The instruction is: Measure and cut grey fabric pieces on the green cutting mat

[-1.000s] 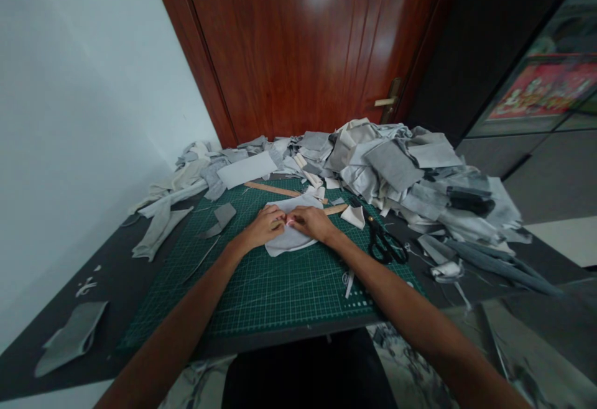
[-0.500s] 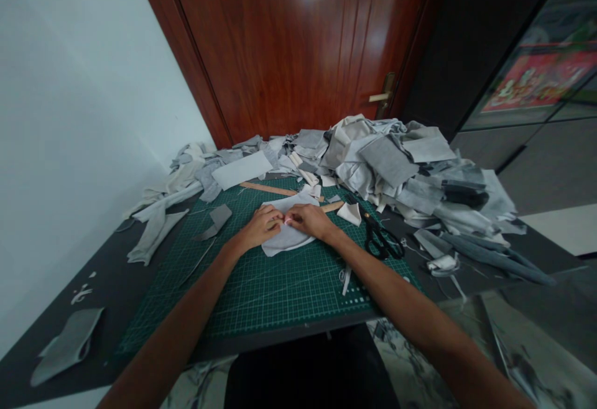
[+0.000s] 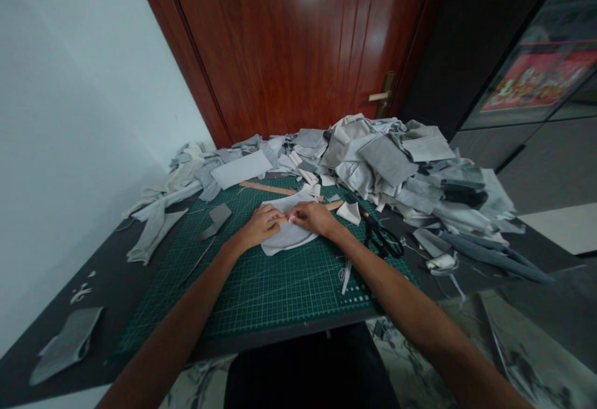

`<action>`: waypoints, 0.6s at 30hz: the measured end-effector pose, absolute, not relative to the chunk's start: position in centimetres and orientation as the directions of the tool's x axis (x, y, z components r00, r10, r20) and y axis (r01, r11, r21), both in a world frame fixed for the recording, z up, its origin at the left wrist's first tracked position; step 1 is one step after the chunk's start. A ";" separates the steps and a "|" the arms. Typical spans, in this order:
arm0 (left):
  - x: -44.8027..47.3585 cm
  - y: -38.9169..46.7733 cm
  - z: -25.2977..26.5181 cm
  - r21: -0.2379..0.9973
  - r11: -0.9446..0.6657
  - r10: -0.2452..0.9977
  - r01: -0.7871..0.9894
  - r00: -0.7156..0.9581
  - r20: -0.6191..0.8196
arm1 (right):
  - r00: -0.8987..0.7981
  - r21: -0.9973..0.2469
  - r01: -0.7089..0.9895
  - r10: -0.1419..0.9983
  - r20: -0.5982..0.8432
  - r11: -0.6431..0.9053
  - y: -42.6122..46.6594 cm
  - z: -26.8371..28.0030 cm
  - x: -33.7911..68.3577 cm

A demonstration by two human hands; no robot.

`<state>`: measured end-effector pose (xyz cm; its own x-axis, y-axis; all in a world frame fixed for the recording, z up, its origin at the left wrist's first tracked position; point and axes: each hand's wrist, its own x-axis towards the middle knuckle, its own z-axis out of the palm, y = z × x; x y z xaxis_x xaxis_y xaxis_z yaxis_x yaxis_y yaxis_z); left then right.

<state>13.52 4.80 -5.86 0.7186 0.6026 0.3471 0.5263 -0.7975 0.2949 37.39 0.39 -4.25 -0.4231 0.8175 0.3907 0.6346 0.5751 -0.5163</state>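
A light grey piece of cloth (image 3: pixel 291 238) lies on the green cutting mat (image 3: pixel 261 297) beneath both my hands. A thin wooden ruler (image 3: pixel 334 205) crosses the cloth under my fingers, its right end sticking out past my right hand. My left hand (image 3: pixel 262 225) has its fingers bent together on the ruler's left part, pressing it against the cloth. Just right of it, my right hand (image 3: pixel 313 217) pinches a small pink piece (image 3: pixel 291 217), too small to name, above the cloth by the ruler. The undersides of the fingers are hidden.
Black-handled scissors (image 3: pixel 382 238) lie right of the cloth. A second wooden strip (image 3: pixel 268 189) is behind it. A high heap of grey and white fabric scraps (image 3: pixel 392 160) fills the table's back. A grey scrap (image 3: pixel 217 219) lies left; a folded cloth (image 3: pixel 68 344) sits front left.
My right hand has shifted slightly right with the pink piece, widening the gap between the hands, so more of the ruler shows there. My left hand stays nearly still.
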 end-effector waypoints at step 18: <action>13.5 4.9 -6.0 0.289 -0.794 0.607 0.534 0.721 0.334 | -0.389 -0.541 0.647 0.843 0.373 0.538 1.1 -4.7 39.6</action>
